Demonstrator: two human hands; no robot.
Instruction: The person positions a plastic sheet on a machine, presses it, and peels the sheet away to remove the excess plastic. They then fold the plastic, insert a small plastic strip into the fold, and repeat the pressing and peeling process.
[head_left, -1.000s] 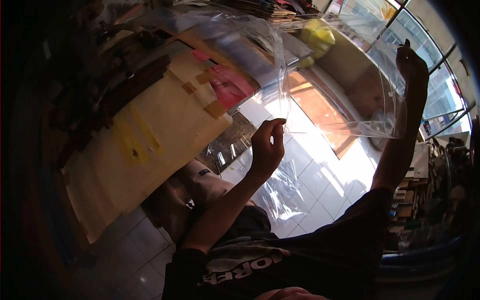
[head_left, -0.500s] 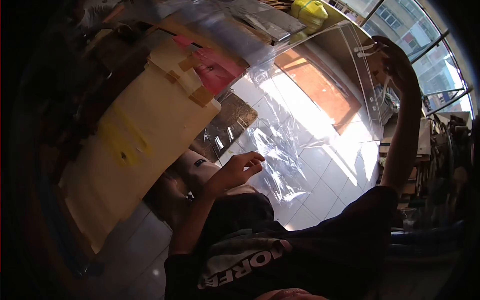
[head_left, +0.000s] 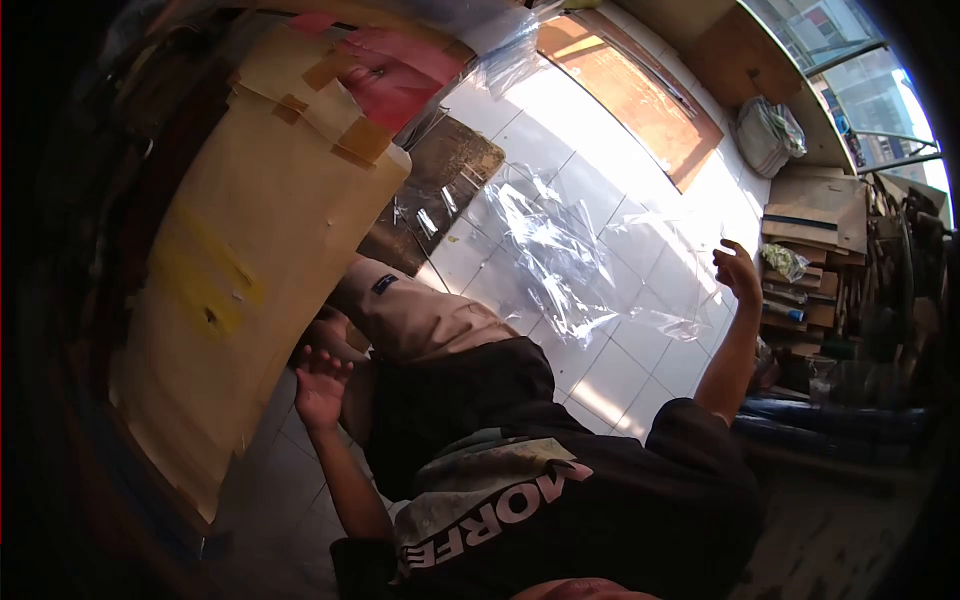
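My left hand (head_left: 322, 388) is empty with its fingers spread, beside the edge of a tan-covered table (head_left: 250, 210). My right hand (head_left: 738, 270) is raised at the right, its fingers loosely bent and apart, with nothing visible in them. Crumpled clear plastic (head_left: 560, 255) lies on the tiled floor between my hands. More clear plastic (head_left: 505, 55) hangs by the table's far end, near a red sheet (head_left: 400, 80) and brown tape (head_left: 362, 143).
A brown board (head_left: 630, 95) lies on the sunlit floor. Stacked cardboard (head_left: 815, 210) and a white bundle (head_left: 768, 135) stand at the right, below a window (head_left: 870, 80). A worn dark board (head_left: 440, 180) is beside the table.
My right hand has let go of the clear plastic bag with white cords and come down. My left hand has moved left and opened wider. The view has shifted.
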